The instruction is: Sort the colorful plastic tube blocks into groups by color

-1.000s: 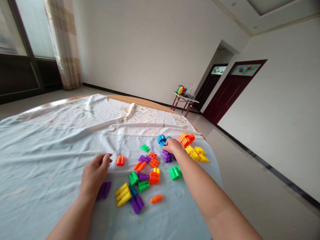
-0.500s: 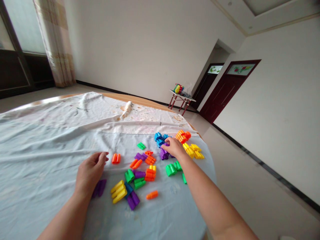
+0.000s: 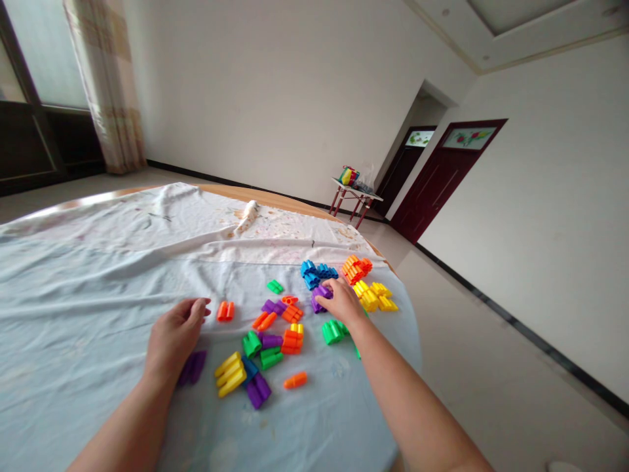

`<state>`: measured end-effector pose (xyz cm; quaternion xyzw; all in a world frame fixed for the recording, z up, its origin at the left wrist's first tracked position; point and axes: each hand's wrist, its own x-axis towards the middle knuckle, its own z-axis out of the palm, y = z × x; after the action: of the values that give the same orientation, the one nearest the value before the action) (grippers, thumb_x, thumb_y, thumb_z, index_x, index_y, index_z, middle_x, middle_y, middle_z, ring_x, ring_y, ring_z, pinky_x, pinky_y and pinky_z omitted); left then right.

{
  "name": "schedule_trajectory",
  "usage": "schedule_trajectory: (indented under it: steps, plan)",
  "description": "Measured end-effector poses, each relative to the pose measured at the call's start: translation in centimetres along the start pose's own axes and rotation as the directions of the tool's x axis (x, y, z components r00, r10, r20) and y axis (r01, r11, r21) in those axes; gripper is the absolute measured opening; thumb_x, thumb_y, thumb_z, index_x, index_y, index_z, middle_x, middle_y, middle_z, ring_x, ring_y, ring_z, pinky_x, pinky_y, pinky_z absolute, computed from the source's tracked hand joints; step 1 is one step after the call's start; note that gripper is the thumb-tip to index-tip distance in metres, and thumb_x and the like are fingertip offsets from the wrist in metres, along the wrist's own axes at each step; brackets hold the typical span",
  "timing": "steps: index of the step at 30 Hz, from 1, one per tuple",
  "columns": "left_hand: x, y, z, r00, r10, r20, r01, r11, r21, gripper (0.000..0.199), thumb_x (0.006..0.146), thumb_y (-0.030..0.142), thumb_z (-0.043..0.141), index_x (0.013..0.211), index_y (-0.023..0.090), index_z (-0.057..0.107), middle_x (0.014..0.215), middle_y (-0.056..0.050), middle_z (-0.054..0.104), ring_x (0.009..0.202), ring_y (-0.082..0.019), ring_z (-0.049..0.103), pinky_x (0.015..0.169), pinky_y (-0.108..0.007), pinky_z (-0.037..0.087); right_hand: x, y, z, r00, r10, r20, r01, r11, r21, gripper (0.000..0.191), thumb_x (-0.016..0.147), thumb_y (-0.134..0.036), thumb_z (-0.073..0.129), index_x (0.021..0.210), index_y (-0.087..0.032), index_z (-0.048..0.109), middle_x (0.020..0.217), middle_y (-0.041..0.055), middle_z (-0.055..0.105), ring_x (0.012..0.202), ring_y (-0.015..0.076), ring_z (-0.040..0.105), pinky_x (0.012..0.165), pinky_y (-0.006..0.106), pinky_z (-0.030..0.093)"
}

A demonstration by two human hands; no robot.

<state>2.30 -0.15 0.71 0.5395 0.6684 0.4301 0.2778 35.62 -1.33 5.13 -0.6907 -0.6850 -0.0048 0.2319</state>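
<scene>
My right hand [image 3: 345, 303] is at the far right of the table, thumb and fingertips closed around a purple plastic building block [image 3: 320, 298] in a small purple group. Its fingers and palm partly hide this group. My left hand [image 3: 173, 335] rests on the cloth with fingers loosely bent and nothing visible in it. Beneath its wrist lies a purple block [image 3: 192, 367], partly covered. Just beyond its fingertips sits an orange block [image 3: 225, 311]. Between the hands, mixed blocks lie scattered, among them a yellow block [image 3: 230, 374] and a green block [image 3: 252, 343].
Around my right hand stand single-colour groups: blue blocks [image 3: 317, 273], orange blocks [image 3: 356, 269], yellow blocks [image 3: 374, 296] and green blocks [image 3: 334, 332]. A wrinkled cloth [image 3: 98, 288] covers the round table. A small side table [image 3: 354, 191] stands beyond, near the doors.
My right hand has drawn slightly nearer, off the blue blocks and onto the purple ones, so more blue shows. My left hand has stayed in place. The view has shifted slightly.
</scene>
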Motion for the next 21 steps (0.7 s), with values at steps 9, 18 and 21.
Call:
schedule_trajectory:
  steps: [9, 18, 21]
  plan:
    - [-0.2, 0.5, -0.2, 1.000, -0.010, 0.010, 0.010, 1.000, 0.015, 0.037, 0.076, 0.046, 0.045, 0.093, 0.020, 0.066, 0.075, 0.000, 0.071, 0.072, -0.017, 0.062, 0.063, -0.024, 0.041, 0.0, -0.1, -0.3, 0.997, 0.018, 0.076, -0.019, 1.000, 0.016, 0.030, 0.068, -0.033, 0.068, 0.093, -0.021, 0.054, 0.095, 0.0031, 0.057, 0.095, 0.0186, 0.055, 0.084, 0.030, 0.041]
    - [-0.7, 1.1, -0.6, 1.000, 0.016, -0.019, -0.015, 0.998, 0.061, 0.037, 0.077, 0.045, 0.044, 0.094, 0.020, 0.066, 0.079, -0.001, 0.071, 0.075, -0.018, 0.063, 0.065, -0.024, 0.042, 0.3, -0.3, -0.8, 0.989, 0.034, 0.146, -0.040, 0.999, 0.035, 0.031, 0.066, -0.032, 0.069, 0.091, -0.020, 0.052, 0.092, 0.0017, 0.060, 0.086, 0.0174, 0.057, 0.076, 0.028, 0.042]
    - [-1.4, 3.0, -0.1, 0.990, 0.142, -0.003, -0.141, 0.984, 0.113, 0.039, 0.078, 0.046, 0.043, 0.097, 0.021, 0.066, 0.086, -0.003, 0.071, 0.078, -0.018, 0.063, 0.069, -0.026, 0.044, 0.3, -0.2, -0.7, 0.989, 0.027, 0.143, -0.034, 0.998, 0.045, 0.031, 0.067, -0.032, 0.068, 0.091, -0.020, 0.052, 0.092, 0.0030, 0.061, 0.087, 0.0188, 0.058, 0.076, 0.028, 0.042]
